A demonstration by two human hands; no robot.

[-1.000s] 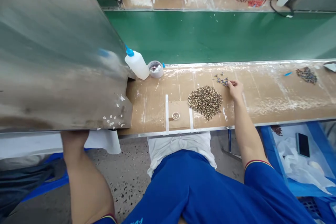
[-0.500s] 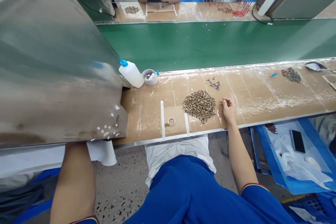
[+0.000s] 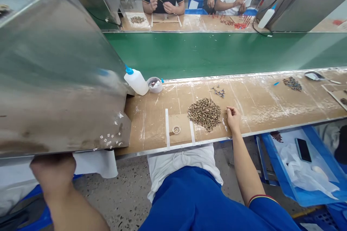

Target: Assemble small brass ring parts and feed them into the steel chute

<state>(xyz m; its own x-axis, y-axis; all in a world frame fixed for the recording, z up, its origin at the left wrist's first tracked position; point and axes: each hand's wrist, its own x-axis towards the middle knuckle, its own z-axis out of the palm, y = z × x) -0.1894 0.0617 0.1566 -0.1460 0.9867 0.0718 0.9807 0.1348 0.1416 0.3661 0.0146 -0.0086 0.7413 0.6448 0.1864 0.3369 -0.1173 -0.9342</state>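
Observation:
My right hand (image 3: pixel 232 118) rests on the cardboard-covered bench (image 3: pixel 151 126), its fingers curled just right of a heap of small brass-coloured metal parts (image 3: pixel 204 114). Nothing shows between its fingertips. Above the heap lies a sparse cluster of small dark metal pieces (image 3: pixel 218 92). My left hand (image 3: pixel 52 171) hangs below the bench edge, in front of a steel panel (image 3: pixel 59 79), far from the heap. It looks curled, but its fingers do not show.
A white squeeze bottle with a blue tip (image 3: pixel 136 82) and a small round dish (image 3: pixel 154 85) stand at the back of the bench. A green belt (image 3: pixel 217 54) runs behind it. Two people work across it. Below right sits a blue bin holding a phone (image 3: pixel 303 150).
My right hand has moved from the small dark pieces down to the front right of the brass heap. My left hand has come into view lower left, and the view has tilted up.

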